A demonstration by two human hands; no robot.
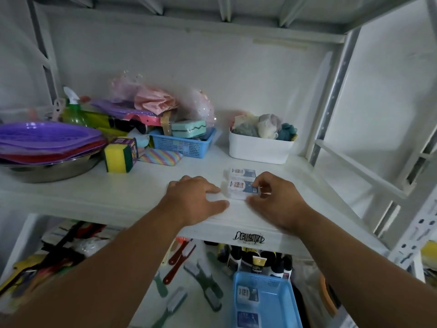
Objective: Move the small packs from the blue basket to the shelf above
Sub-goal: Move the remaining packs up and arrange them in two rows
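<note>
On the far left of the white shelf (99, 192) we saw a shallow steel bowl (54, 170) holding a stack of glossy purple and red plastic plates (47, 140), with a green spray bottle (73, 110) behind it. Next came a blocky yellow-and-green sponge (119, 155) in printed wrap, a soft rainbow-striped pad (160, 157), and a small blue mesh tray (183, 143) carrying a teal sponge (188, 129) under crumpled pink netting (153, 98).

Our left hand (196, 197) lay palm down on the smooth shelf board, fingers spread and nearly straight, holding nothing, its fingertips just beside the packs. Two small flat rectangular packs sat on the shelf, white with blue printed ends: the far pack (242, 172) lay free, touching the near pack (238, 188). Our right hand (274, 202) had its fingers curled, thumb and fingertips pinching the near pack's right end.

Behind them stood a white smooth-walled tub (259, 149) of fluffy balled cloths. At the right rose the perforated metal upright (335, 91).

Below, on the lower level, plastic brushes (205, 282) lay scattered, dark tubes (257, 261) stood upright, and the blue basket (281, 301), a perforated plastic tray, held two more packs (248, 294) lying flat.
</note>
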